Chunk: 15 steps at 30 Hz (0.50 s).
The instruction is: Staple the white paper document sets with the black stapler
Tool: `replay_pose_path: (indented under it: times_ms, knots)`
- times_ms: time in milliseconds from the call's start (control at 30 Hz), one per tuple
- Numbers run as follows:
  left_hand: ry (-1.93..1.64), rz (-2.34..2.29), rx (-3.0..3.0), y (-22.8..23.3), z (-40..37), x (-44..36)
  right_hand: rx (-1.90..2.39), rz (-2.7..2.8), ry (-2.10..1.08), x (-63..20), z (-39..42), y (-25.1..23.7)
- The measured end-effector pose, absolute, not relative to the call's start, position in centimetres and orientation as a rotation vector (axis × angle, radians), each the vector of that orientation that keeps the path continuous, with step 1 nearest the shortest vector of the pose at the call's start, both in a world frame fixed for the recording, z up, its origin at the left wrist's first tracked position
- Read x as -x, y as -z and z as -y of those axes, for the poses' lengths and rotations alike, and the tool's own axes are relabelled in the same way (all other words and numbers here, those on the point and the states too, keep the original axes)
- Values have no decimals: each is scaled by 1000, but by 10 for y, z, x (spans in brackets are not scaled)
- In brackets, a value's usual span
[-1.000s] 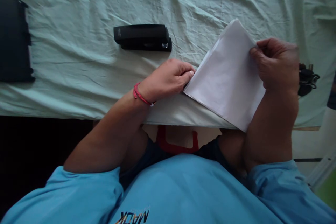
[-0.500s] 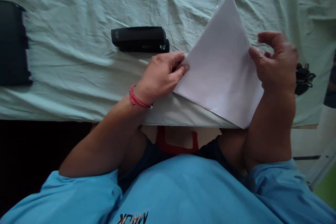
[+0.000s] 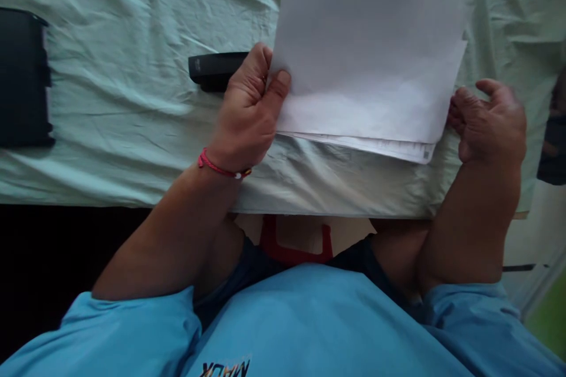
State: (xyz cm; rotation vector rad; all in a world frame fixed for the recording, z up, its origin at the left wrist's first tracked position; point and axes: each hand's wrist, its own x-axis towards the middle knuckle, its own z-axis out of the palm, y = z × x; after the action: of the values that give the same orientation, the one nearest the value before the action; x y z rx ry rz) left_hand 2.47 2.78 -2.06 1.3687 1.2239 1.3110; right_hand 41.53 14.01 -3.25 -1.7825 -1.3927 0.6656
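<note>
So there's a wrinkled pale green cloth (image 3: pixel 119 106) across most of the view, near edge right by the person's lap. The stack of papers (image 3: pixel 358 59) is over the middle-right, its lower edge short of that near edge, with a strip of cloth between. Black case (image 3: pixel 22 79) at the left. Left hand (image 3: pixel 250 112) is clamped on the papers' left edge; right hand's (image 3: pixel 493 121) curled by the right edge, can't tell if gripping. Black stapler's (image 3: pixel 212 70) partly behind the left hand, plenty of cloth between it and the case.
</note>
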Motion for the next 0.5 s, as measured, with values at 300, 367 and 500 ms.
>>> replay_pose_path:
  times_ms: [300,367,500]
  knots:
    - [-1608,-1015,-1385,39,-35,-30,1545,1053,-1122,-374,-110,-9]
    - [-1555,-1008,-1414,38,-36,-26,1433,1091,-1063,-369,-109,-12]
    - [-1598,-1054,-1408,40,-40,-15,1233,1197,-913,-363,-109,-17]
